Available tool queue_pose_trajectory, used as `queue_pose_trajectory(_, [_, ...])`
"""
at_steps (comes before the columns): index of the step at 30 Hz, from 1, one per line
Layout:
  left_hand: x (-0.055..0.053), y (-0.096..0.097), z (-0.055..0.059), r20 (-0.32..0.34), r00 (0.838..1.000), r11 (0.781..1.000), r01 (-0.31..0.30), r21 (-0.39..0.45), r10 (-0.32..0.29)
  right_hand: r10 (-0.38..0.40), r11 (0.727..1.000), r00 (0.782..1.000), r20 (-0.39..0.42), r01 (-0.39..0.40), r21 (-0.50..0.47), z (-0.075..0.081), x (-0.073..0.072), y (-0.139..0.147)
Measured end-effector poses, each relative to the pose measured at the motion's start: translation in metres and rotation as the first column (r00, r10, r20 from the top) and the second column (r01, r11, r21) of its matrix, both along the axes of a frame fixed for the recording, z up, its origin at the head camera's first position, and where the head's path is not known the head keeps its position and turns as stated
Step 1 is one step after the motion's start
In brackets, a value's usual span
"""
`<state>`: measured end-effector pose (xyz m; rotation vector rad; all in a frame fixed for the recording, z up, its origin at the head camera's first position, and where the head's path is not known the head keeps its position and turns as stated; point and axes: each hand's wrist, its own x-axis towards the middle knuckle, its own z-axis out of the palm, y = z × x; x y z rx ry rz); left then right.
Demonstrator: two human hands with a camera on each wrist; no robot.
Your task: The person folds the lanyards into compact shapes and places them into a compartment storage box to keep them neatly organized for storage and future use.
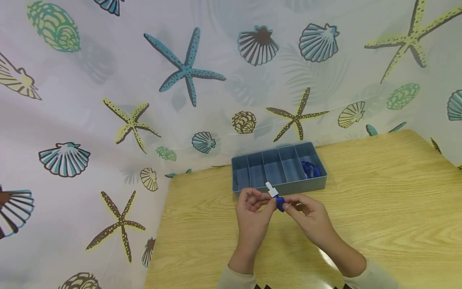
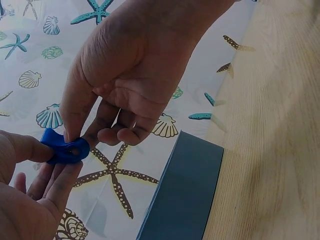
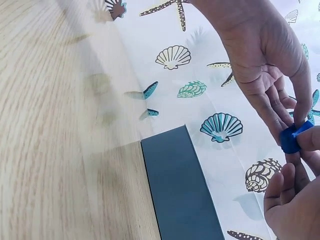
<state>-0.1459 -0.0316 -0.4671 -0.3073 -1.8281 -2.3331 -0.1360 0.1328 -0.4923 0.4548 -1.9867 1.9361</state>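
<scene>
Held between both hands is a small rolled blue strap [image 1: 279,203], shiny like ribbon, with a white plastic clip [image 1: 272,190] at its far end. My left hand [image 1: 254,212] pinches the roll from the left with thumb and fingers. From the other side, my right hand [image 1: 313,218] grips it between thumb and fingertips. Both wrist views show the blue roll [image 2: 67,150] with fingertips of both hands on it; a small hole shows in its coil in the left wrist view. The white clip is hidden in both wrist views.
Just beyond the hands a grey-blue divided tray [image 1: 306,186] stands on the wood-grain table [image 1: 382,208]. Blue strap material [image 1: 311,169] lies in its rightmost compartment. A white cloth [image 1: 216,36] printed with shells and starfish hangs behind and to the left.
</scene>
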Motion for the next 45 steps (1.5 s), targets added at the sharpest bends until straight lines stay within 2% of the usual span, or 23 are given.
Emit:
queue_pose_trajectory(6, [0.002, 0.003, -0.001, 0.013, 1.0, 0.998, -0.029, 0.051, 0.028, 0.05, 0.995, 0.999, -0.014, -0.051, -0.083, 0.0, 0.0, 0.002])
queue_pose_trajectory(9, [0.002, 0.004, 0.0, 0.03, 0.999, 0.996, -0.04, 0.079, 0.038, 0.066, 0.994, 0.997, -0.027, -0.068, -0.083, 0.0, 0.0, 0.003])
queue_pose_trajectory(14, [0.002, 0.005, 0.002, 0.028, 0.999, 0.995, -0.031, 0.094, 0.028, 0.053, 0.996, 0.998, -0.041, -0.056, -0.067, 0.0, 0.0, 0.004])
queue_pose_trajectory(18, [0.002, 0.005, 0.003, 0.031, 1.0, 0.995, -0.006, 0.096, 0.003, 0.027, 0.995, 0.999, -0.033, -0.03, -0.094, 0.0, -0.002, 0.004])
queue_pose_trajectory(22, [0.004, 0.006, 0.003, 0.023, 1.0, 0.998, 0.011, 0.067, -0.013, -0.004, 0.993, 1.0, -0.03, 0.0, -0.115, 0.001, -0.002, 0.002])
queue_pose_trajectory(28, [0.006, 0.008, 0.003, -0.025, 1.0, 1.0, 0.011, 0.015, -0.011, -0.044, 0.991, 0.997, -0.057, 0.037, -0.131, 0.005, -0.002, -0.001])
queue_pose_trajectory(32, [0.008, 0.009, 0.003, -0.053, 0.998, 1.0, 0.021, 0.0, -0.021, -0.089, 0.989, 0.995, -0.051, 0.082, -0.119, 0.007, 0.0, -0.002])
queue_pose_trajectory(34, [0.008, 0.009, 0.003, -0.047, 0.998, 1.0, 0.031, 0.0, -0.031, -0.108, 0.99, 0.993, -0.044, 0.103, -0.1, 0.008, 0.001, -0.002])
queue_pose_trajectory(38, [0.007, 0.009, 0.001, -0.047, 0.999, 1.0, 0.014, -0.015, -0.014, -0.124, 0.99, 0.991, -0.045, 0.12, -0.074, 0.007, 0.002, -0.003])
queue_pose_trajectory(45, [0.005, 0.01, -0.008, -0.059, 0.998, 0.999, -0.024, -0.041, 0.022, -0.123, 0.992, 0.99, -0.066, 0.121, -0.04, 0.004, 0.004, -0.004])
